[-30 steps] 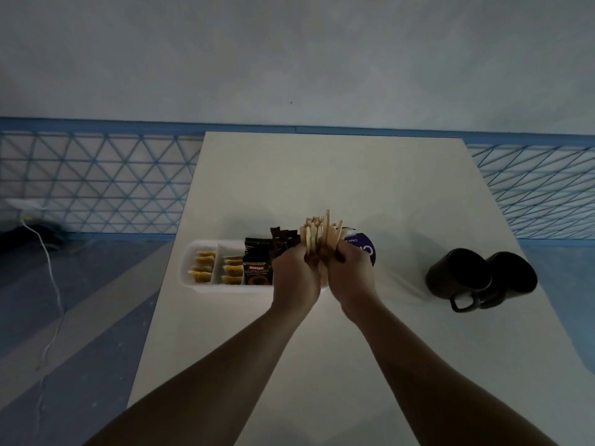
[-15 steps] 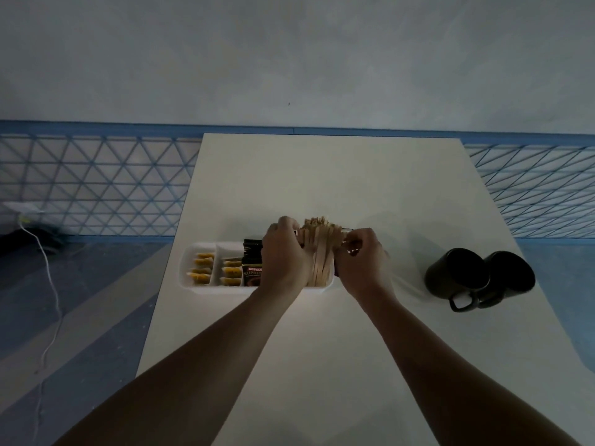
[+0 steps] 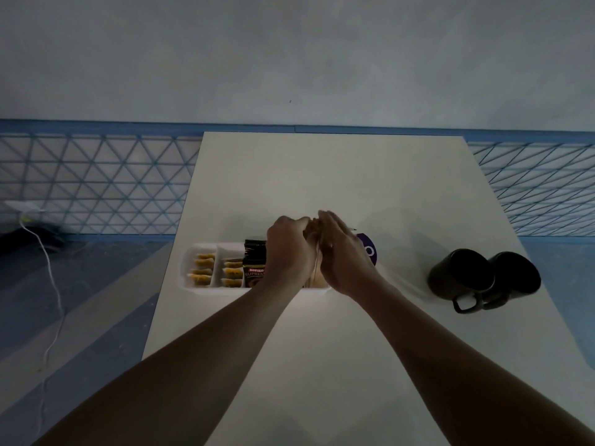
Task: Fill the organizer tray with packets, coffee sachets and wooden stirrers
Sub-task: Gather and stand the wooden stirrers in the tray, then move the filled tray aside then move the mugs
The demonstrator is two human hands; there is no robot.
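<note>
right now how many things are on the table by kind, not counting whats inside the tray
organizer tray: 1
black mugs: 2
purple-lidded container: 1
total: 4

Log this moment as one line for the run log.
step: seating stirrers in tray right end | left hand, right hand: cupped round bundle | packets, sachets: in tray | mugs: untouched

White tray (image 3: 190, 272) holding yellow packets (image 3: 203, 268) and a black sachet (image 3: 254, 265) is sitting on a cream table (image 3: 322, 175) beside black mugs (image 3: 483, 278); blue triangle-lattice panel (image 3: 96, 185) is running behind
</note>
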